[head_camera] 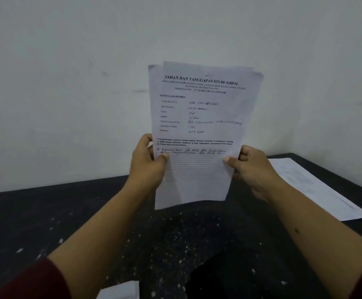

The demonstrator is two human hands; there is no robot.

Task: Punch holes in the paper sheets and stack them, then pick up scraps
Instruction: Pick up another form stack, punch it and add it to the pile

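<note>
Nearest me, low in the frame, I see the dark table (46,216) flecked with pale scraps (19,250). At frame centre the left hand (147,167) and right hand (253,171) each pinch a side edge of the upright printed sheets (199,134), slightly fanned. Further right lies a flat paper stack (318,188); behind is a scuffed white wall (68,83).
</note>
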